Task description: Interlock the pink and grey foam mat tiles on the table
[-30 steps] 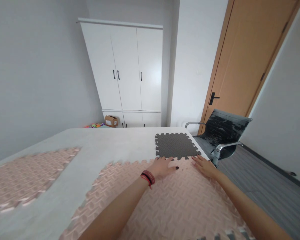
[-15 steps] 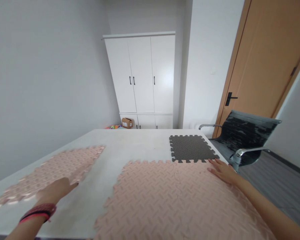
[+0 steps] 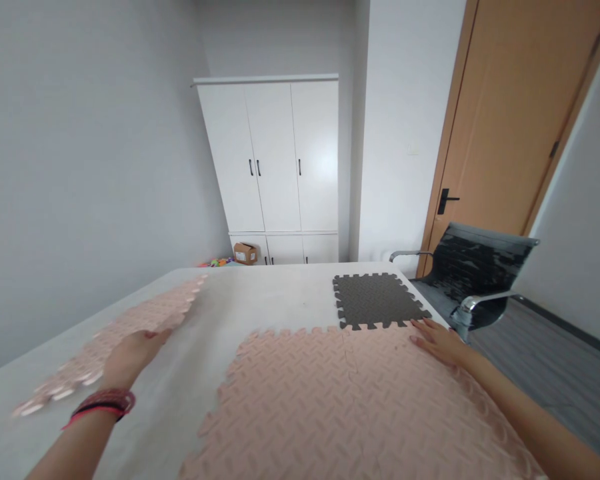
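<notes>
My left hand [image 3: 134, 355] pinches the near right edge of a loose pink foam mat tile [image 3: 123, 325] at the left of the table. The tile is tilted, its edge by my fingers raised off the tabletop. A larger pink foam mat [image 3: 300, 400] of joined tiles, with visible seams, lies flat in front of me. My right hand [image 3: 439, 341] rests on its far right corner, fingers stretched out. Just past those fingertips a dark grey foam tile [image 3: 380, 300] adjoins the far edge of the pink mat.
Everything lies on a white table [image 3: 275, 297]. An office chair [image 3: 480, 273] stands at the right of it, close to a wooden door [image 3: 505, 120]. Behind the table are a white cabinet [image 3: 275, 153] and a small cardboard box [image 3: 245, 253].
My left hand has moved right and away from me, and the loose pink tile has tilted up with it. My right hand stays on the mat. The view has shifted slightly.
</notes>
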Demonstrator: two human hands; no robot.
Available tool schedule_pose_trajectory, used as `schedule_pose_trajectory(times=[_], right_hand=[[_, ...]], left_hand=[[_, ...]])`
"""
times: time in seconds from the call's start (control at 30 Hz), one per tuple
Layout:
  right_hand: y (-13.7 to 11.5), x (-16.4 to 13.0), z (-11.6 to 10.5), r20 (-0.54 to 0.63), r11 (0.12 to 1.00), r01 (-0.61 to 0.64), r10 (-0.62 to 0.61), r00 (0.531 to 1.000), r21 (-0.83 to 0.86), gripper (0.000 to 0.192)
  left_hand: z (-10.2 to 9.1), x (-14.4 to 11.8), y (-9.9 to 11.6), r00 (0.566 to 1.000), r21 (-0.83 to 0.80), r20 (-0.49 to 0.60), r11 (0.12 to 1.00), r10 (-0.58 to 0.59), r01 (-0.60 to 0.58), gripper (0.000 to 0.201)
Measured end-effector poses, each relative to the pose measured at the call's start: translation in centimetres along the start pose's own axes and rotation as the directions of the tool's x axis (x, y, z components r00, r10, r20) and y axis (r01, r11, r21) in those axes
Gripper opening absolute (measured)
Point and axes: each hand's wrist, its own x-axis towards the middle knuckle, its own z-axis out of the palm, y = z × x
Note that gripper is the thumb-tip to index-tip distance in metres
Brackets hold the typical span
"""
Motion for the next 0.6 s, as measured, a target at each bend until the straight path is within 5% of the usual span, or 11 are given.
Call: schedule_pose_trajectory(times=[0.07, 0.17, 0.3, 0.43, 0.6], right_hand=[[-0.3, -0.2, -0.1, -0.002, 1.000, -0.005, 0.005, 1.000, 0.004, 0.076], [-0.8, -0.5, -0.4, -0.008, 1.000, -0.009, 0.009, 1.000, 0.010, 0.073], [-1.5, -0.4, -1.3, -0.005, 0.999, -0.026, 0.026, 1.000, 0.025, 0.065], [-4.3, 0.4, -2.6, -0.058, 1.000, -0.003, 0.005, 0.998, 0.027, 0.065], [-11.8, 2.1, -3.2, -0.094, 0.968, 0.234, -0.225, 0.970, 0.090, 0.047]], left_hand=[[-0.8, 0.4, 3.3, 1.000, -0.066, -0.008, 0.997, 0.027, -0.027, 0.049], [-0.6, -0.4, 8.2, 0.973, -0.162, 0.000, 0.960, 0.232, -0.229, 0.041], [2.2, -3.0, 12.9, 0.826, -0.275, 0.076, 0.808, 0.559, -0.521, 0.025], [6.0, -4.6, 14.9, 0.692, -0.345, 0.132, 0.688, 0.709, -0.639, 0.016], [8.7, -3.9, 14.2, 0.634, -0.378, 0.171, 0.644, 0.754, -0.665, 0.014]])
